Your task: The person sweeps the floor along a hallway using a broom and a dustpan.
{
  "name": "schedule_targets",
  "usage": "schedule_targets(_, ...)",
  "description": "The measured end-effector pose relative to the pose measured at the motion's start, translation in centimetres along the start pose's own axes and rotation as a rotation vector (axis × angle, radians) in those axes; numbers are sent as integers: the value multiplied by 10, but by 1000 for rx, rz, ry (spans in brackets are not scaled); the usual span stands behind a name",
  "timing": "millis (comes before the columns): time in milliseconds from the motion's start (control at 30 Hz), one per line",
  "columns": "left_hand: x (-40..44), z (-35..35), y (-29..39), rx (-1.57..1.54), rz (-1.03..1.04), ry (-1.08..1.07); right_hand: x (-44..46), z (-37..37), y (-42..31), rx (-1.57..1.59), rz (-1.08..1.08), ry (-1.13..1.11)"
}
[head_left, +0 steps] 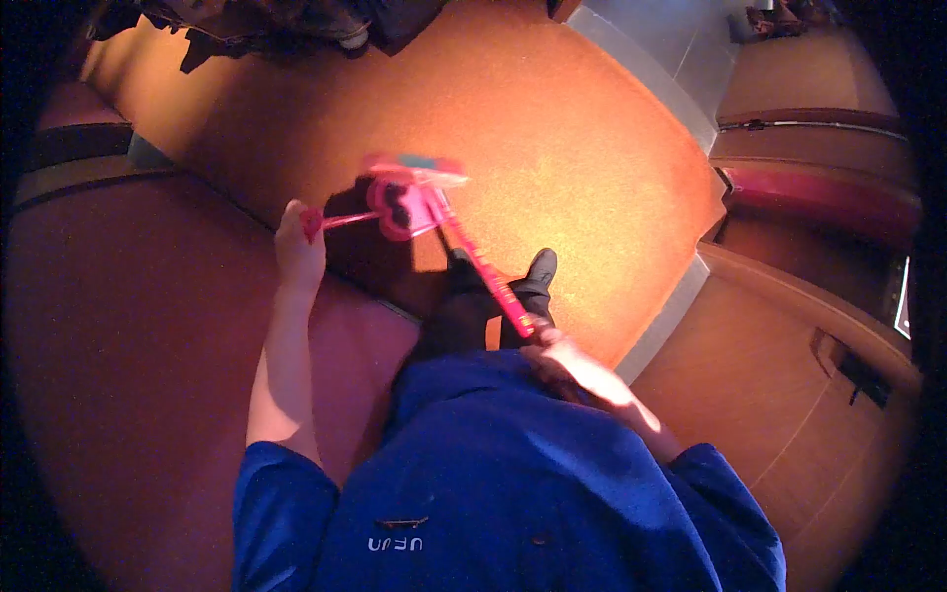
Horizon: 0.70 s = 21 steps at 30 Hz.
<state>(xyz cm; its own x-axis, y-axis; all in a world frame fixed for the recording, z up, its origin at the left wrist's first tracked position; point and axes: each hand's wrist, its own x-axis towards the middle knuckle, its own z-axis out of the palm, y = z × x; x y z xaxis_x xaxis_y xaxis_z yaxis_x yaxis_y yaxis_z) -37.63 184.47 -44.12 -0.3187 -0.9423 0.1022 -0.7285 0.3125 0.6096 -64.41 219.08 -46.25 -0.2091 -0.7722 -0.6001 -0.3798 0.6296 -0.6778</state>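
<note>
My left hand [299,245] is closed round the red end of a thin pink rod [347,219], held out at the left. That rod runs to a pink looped piece [402,209] near the middle. On the right, my right hand [548,345] grips the lower end of a red-and-pink striped stick [485,270]. The stick slants up and left to a blurred pink head [414,170] with a greenish patch. The looped piece overlaps the head's underside; whether they touch or are joined I cannot tell.
Below are the orange floor [572,138] and my dark shoe [542,265]. A dark reddish surface [178,326] lies at the left. Wooden panels [789,365] and a bright screen [903,298] stand at the right. Dark clothing or bags [266,25] show at the top.
</note>
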Motion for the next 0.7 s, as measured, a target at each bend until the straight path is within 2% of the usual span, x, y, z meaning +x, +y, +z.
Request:
schedule_targets(67,-5,-24,9,-77,-73,18,7,-44,-33,237,607,-27)
schedule_targets(100,-11,-30,10,-154,-144,34,19,-62,-44,214,702,-46)
schedule_targets(200,-25,-20,-17,-146,-120,58,32,-48,19,-205,386,-111)
schedule_targets(267,-15,-2,-23,-172,-162,11,54,-21,28,-176,190,-71)
schedule_targets(300,-15,5,-25,-94,-179,24,63,-1,19,-224,232,-189)
schedule_targets(333,-15,11,-27,-19,-194,42,58,6,-17,-123,284,-269)
schedule_targets(367,-14,10,-22,-71,-176,53,53,13,-52,-26,342,-345)
schedule_targets(400,-13,7,-22,-70,-175,50,53,28,-41,10,259,-390)
schedule_targets(467,-12,4,-21,5,-173,26,31,28,-60,163,43,-316)
schedule_targets(500,-13,4,-24,5,-175,28,33,19,-71,161,43,-318)
schedule_targets(533,-17,-1,-24,-51,-200,53,36,4,-83,121,171,-373)
schedule_targets(600,-27,-4,-27,-112,-227,82,56,-14,-72,-78,193,-327)
schedule_targets(667,-34,-3,-24,-35,-283,136,73,-39,-98,-210,223,-264)
schedule_targets(700,-38,2,-29,-32,-288,134,95,-31,-71,-385,230,-189)
